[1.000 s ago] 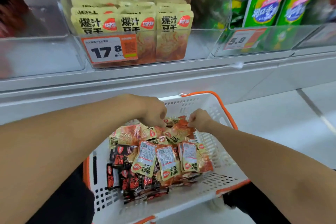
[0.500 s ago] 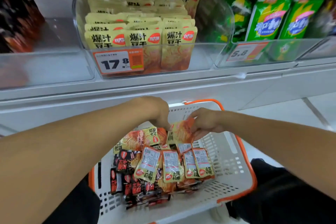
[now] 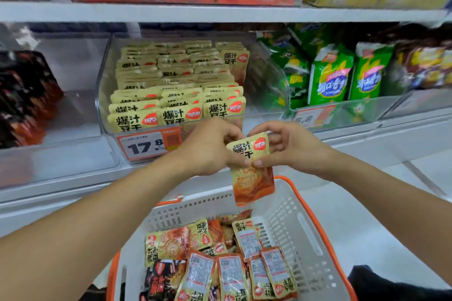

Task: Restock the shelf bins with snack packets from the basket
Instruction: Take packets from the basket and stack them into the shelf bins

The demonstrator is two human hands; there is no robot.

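A yellow-and-orange snack packet (image 3: 253, 173) hangs upright above the basket, held from both sides. My left hand (image 3: 208, 148) pinches its left edge and my right hand (image 3: 286, 145) grips its top and right edge. Just behind them is a clear shelf bin (image 3: 107, 105) with rows of the same yellow packets (image 3: 176, 95) and a 17.8 price tag (image 3: 146, 145). Below, the white basket with orange rim (image 3: 300, 232) holds several yellow and black packets (image 3: 220, 259).
A clear bin with black-red packets (image 3: 24, 100) sits to the left, and a bin of green bags (image 3: 342, 76) with a 5.8 tag to the right. A higher shelf (image 3: 220, 12) carries red and blue-yellow boxes. Pale floor lies on the right.
Both hands have risen out of the basket with one yellow packet and now hold it in front of the yellow-packet bin. The view has tilted upward.
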